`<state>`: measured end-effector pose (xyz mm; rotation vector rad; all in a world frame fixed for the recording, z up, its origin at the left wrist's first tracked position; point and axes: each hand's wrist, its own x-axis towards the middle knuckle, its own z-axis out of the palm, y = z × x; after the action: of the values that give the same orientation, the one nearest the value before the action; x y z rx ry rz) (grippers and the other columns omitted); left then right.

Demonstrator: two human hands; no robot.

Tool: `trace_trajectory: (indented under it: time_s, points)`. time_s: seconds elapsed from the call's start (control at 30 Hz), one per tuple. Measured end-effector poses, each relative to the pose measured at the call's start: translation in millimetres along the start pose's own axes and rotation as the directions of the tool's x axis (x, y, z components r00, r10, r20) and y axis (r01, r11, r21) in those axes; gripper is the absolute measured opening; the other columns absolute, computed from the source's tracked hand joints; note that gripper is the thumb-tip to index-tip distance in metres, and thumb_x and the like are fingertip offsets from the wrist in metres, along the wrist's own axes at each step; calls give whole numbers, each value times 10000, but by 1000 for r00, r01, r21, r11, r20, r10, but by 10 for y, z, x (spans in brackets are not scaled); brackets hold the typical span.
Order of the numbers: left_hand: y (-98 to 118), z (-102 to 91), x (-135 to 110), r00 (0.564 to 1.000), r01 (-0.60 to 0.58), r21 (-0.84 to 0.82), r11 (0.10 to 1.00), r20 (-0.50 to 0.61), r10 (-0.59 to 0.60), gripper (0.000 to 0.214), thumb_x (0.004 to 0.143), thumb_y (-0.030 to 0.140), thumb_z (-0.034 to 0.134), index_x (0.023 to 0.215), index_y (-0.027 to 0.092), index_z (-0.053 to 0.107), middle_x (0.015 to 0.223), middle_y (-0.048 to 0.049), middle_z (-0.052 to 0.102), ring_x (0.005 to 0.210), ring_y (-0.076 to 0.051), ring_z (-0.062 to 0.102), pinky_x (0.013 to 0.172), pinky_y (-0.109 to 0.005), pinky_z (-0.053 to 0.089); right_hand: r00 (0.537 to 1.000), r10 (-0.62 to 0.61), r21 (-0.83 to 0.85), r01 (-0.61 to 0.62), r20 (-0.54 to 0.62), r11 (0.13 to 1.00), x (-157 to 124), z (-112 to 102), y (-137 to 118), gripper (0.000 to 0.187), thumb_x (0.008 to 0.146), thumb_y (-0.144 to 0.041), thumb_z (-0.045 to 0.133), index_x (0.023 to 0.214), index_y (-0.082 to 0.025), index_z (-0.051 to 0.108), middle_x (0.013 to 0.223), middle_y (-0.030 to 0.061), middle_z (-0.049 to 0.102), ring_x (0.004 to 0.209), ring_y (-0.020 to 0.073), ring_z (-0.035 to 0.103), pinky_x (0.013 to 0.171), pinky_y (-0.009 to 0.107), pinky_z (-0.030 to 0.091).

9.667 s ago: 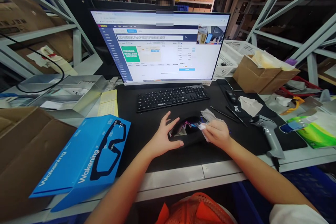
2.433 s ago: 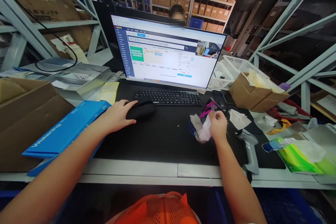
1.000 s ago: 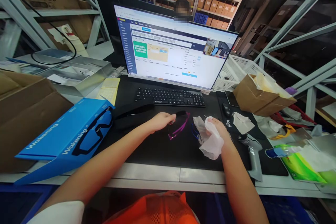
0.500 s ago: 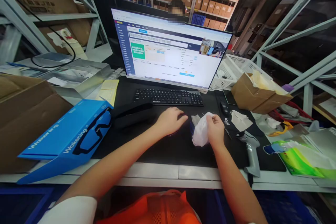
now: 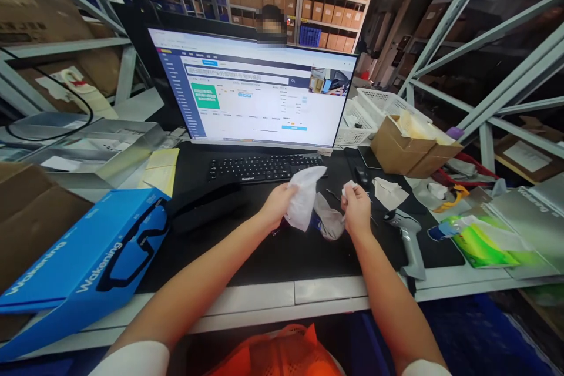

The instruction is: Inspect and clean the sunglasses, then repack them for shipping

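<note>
Now the left hand [image 5: 277,205] is pinching a thin white sheet [image 5: 304,200] near the keyboard [image 5: 247,170]. The right hand [image 5: 358,211] is gripping a small white wad [image 5: 349,186]. A crumpled see-through bag [image 5: 329,223] is lying between the hands on the black mat [image 5: 247,261]. A blue Wakening box [image 5: 88,264] is sitting on the left, and a barcode scanner [image 5: 411,244] is resting on the right

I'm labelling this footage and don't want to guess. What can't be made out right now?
All in the head view:
Part of the left hand: hidden behind the white sheet.
Full shape of the white scrap: mostly covered by the right hand.
Finer text on the screen: too small and blurred.
Near end of the blue box: cut off by the left edge.
</note>
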<state>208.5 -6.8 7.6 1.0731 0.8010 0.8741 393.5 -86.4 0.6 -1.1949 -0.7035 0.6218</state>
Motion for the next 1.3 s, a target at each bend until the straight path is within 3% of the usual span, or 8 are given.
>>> trace_trajectory:
  time_s: [0.2, 0.47, 0.67, 0.77, 0.87, 1.13, 1.2, 1.3]
  points:
    - [26, 83, -62, 999, -27, -137, 990, -33, 22, 461, 661, 407, 803, 1016, 144, 673, 950, -104, 760, 796, -232, 711, 732, -355, 564, 975, -5, -141, 37, 220, 989, -246, 81, -11, 487, 690, -521, 790, 1046, -206, 691, 637, -36, 531, 565, 133, 459, 536, 240, 379]
    - [177, -73, 9, 983, -160, -129, 979, -108, 147, 431, 826, 549, 638, 989, 150, 628, 1045, -117, 722, 942, -229, 692, 823, -351, 557, 900, -36, -421, 238, 434, 875, -336, 179, -15, 348, 887, -505, 575, 816, -203, 733, 728, 12, 670, 706, 197, 589, 671, 288, 423]
    - [352, -212, -40, 842, -493, 312, 812, -64, 536, 560, 751, 412, 751, 1246, 223, 567, 1304, -106, 606, 1143, -228, 610, 962, -335, 494, 885, -104, -432, 321, 455, 843, -332, 152, -79, 296, 861, -431, 632, 684, -201, 687, 628, -9, 605, 620, 163, 529, 609, 263, 356]
    - [464, -265, -31, 941, -330, 276, 903, 15, 339, 544, 694, 434, 806, 1151, 192, 637, 1085, -83, 701, 938, -224, 667, 826, -325, 524, 867, -88, -408, 317, 490, 856, -332, 146, -92, 294, 821, -421, 682, 632, -197, 660, 602, -21, 563, 600, 144, 486, 594, 255, 329]
    - [569, -336, 53, 991, -132, 145, 980, 33, 129, 478, 711, 602, 748, 835, 148, 661, 725, -46, 681, 656, -189, 634, 643, -305, 503, 894, -23, -326, 187, 448, 927, -306, 141, -103, 364, 737, -442, 765, 532, -193, 596, 558, -32, 489, 578, 127, 415, 573, 252, 300]
    - [628, -375, 99, 851, -437, 181, 881, -234, 470, 328, 926, 498, 544, 796, 200, 587, 581, 42, 474, 527, -113, 477, 554, -238, 410, 970, 95, -76, -80, 223, 994, -227, 141, -33, 488, 712, -629, 748, 621, -168, 614, 533, -7, 529, 498, 118, 429, 472, 251, 332]
    - [565, -293, 6, 757, -555, 344, 757, -166, 631, 245, 962, 402, 499, 870, 208, 617, 751, -3, 590, 719, -144, 583, 706, -264, 473, 987, 106, 23, -109, 122, 994, -191, 162, -1, 493, 700, -641, 744, 650, -180, 578, 537, -21, 513, 467, 99, 393, 430, 239, 294]
    - [382, -130, -143, 726, -647, 579, 496, 269, 633, 203, 961, 313, 496, 917, 219, 670, 935, -51, 670, 925, -200, 621, 878, -332, 486, 993, 104, 163, -95, -47, 982, -85, 156, 20, 473, 700, -631, 715, 696, -208, 504, 570, -54, 489, 443, 71, 353, 404, 221, 264]
